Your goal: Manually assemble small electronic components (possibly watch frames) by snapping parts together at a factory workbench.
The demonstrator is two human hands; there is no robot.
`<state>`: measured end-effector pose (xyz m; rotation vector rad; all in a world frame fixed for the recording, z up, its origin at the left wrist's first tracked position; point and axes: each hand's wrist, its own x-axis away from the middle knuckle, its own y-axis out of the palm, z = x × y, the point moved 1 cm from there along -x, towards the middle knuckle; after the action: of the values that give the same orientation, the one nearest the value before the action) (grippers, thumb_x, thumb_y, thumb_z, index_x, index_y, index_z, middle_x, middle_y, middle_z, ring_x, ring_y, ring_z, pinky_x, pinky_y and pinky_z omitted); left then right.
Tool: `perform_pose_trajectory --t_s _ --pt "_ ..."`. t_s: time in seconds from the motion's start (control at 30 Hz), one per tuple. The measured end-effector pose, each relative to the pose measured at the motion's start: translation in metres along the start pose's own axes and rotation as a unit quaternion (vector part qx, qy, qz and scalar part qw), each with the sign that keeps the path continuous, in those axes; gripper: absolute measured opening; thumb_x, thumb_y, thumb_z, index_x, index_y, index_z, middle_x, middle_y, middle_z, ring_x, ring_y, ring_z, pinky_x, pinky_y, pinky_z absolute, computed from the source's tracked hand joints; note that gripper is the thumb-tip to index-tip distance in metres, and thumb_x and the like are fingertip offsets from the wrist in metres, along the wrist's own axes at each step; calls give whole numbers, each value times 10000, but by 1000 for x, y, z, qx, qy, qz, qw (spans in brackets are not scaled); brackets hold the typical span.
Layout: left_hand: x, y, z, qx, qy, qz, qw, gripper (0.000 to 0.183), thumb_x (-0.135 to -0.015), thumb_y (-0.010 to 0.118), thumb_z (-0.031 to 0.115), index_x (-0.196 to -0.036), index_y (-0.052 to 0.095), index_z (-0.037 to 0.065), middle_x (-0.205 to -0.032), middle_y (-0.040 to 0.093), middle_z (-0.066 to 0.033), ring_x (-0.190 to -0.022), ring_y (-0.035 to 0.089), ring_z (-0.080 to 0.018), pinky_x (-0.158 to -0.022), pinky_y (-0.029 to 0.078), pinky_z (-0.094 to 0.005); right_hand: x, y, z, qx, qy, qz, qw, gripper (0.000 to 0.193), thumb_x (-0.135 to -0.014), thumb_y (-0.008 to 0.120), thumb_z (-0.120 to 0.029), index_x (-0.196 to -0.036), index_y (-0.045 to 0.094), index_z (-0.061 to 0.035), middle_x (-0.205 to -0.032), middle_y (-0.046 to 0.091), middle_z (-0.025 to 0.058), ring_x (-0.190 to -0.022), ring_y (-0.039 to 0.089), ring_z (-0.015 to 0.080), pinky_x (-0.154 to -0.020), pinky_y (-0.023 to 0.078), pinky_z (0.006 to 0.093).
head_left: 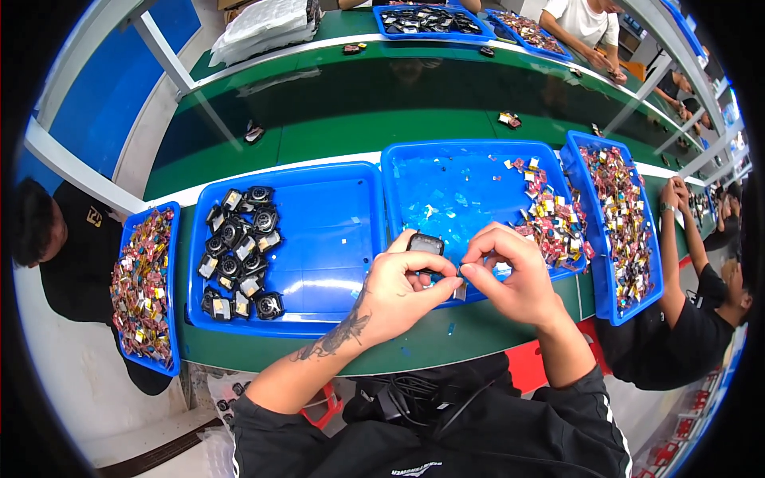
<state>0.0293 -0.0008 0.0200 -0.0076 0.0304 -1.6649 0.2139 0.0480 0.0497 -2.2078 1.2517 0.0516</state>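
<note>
- Around us is a room with a white metal frame, a blue panel at left and co-workers on both sides and across.
- The green counter spans the view, its near edge curved by the lens; we count four blue trays set side by side along it.
- Of these, our wide left-centre tray carries black casings with round lens-like fronts in its left half.
- Next to it, the wide right-centre tray has small red, yellow and white parts heaped on its right and bluish film scraps scattered at left.
- The narrow outer trays, left and right, are filled with similar small parts.
- Both our forearms rise from below, hands meeting over the front of the right-centre tray.
- Our left hand is curled around a black squarish casing, its grey face upward.
- Our right hand is narrow, thumb and forefinger tips close together just beside the casing's lower right; we cannot tell whether anything sits between them.
</note>
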Motion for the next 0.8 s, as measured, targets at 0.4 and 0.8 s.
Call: perform_pose_trajectory --t_s 0.4,0.8 --pt "-4 -4 -5 38 -24 -1 999 146 -809 737 15 -934 694 -46 -996 573 -54 -772 586 -66 -655 501 -194 5 -1 15 168 -23 69 983 174 -839 608 43 -1006 597 -1 -892 610 131 -775 627 245 -630 502 319" --pt "-5 -6 -3 181 -53 -64 980 188 -920 623 81 -1075 678 -10 -1006 621 -62 -802 587 -96 -682 492 -237 14 17 11 -307 52 63 948 170 -883 612 50 -1050 595 23 -1016 634 115 -909 617 147 -751 524 261"
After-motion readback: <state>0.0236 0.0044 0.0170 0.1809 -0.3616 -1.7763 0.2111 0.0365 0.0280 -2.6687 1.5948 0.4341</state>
